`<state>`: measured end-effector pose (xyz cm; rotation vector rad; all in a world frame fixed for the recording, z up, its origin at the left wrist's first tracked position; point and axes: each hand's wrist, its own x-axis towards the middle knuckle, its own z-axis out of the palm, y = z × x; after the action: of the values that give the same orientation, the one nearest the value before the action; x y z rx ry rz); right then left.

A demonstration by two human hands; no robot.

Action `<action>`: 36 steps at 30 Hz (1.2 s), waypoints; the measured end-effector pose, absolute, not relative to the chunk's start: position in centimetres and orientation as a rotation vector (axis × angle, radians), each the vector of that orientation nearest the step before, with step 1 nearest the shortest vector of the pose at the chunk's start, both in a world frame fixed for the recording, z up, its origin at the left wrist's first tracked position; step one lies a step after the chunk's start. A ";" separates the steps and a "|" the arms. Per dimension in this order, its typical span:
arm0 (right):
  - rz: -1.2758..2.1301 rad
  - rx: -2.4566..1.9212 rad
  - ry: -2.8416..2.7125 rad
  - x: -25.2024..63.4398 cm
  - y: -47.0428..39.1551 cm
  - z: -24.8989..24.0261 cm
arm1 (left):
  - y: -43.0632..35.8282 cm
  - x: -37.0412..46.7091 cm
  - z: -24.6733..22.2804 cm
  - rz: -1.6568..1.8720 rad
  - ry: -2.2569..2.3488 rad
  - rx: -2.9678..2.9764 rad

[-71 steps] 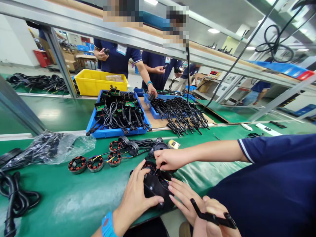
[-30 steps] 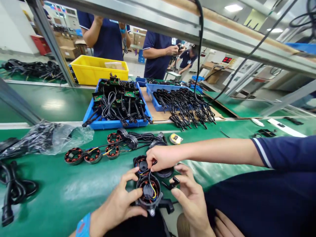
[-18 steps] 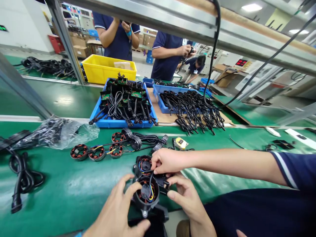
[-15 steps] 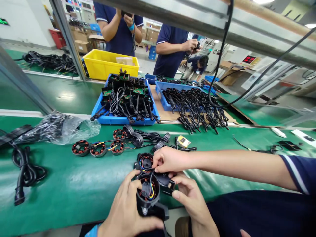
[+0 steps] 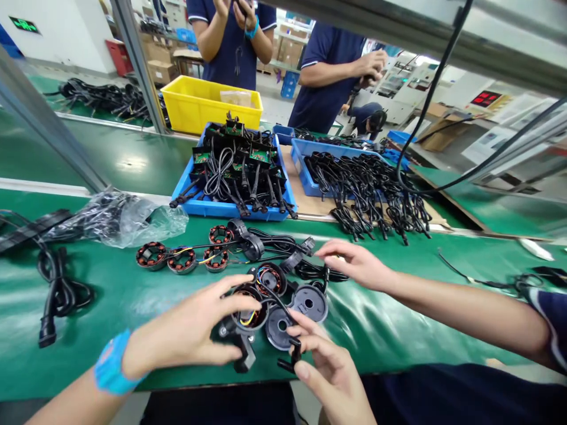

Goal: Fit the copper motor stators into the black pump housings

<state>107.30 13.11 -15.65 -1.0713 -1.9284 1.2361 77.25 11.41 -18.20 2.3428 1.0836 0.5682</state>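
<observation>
My left hand (image 5: 195, 330), with a blue band at its wrist, has its fingers spread over the near side of a black motor housing (image 5: 250, 313). Copper windings and coloured wires show inside its round openings. Pinched in my right hand (image 5: 325, 369) is a small black plastic part (image 5: 295, 354), close to the table's front edge. A black cable (image 5: 277, 300) runs from the housing towards my right fingers. Between my hands lie two round grey-black covers (image 5: 309, 303) with centre holes. A co-worker's hand (image 5: 358, 262) reaches in from the right to the cables behind the covers.
Copper-wound rings (image 5: 151, 255) lie behind the housing. Further back are a blue tray of wired boards (image 5: 190, 203), a second blue tray of cables (image 5: 305, 171) and a yellow bin (image 5: 181, 109). A plastic bag (image 5: 155, 219) lies left. Two people stand across the table.
The co-worker's hand has left the housing and moved back and right. The two round covers now show. My hands have moved apart, and the housing sits slightly further left and back.
</observation>
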 end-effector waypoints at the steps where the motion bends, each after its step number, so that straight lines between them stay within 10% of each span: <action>1: 1.258 -1.129 -1.855 107.5 11.0 -16.8 | 10.5 77.8 -18.3 0.593 1.147 2.406; 13: 1.376 -1.167 -1.394 107.0 8.4 -20.4 | 6.7 84.4 -20.4 1.140 1.513 2.464; 21: 1.359 -1.226 -1.564 106.1 8.5 -20.3 | 10.5 78.2 -18.3 0.690 1.189 2.685; 36: 1.020 -0.913 -1.508 106.1 13.6 -18.2 | 9.7 79.6 -19.6 0.869 1.397 2.854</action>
<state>106.07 13.57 -18.21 -0.9134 -1.5080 1.0197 79.55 9.75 -19.61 2.8537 1.3967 0.8694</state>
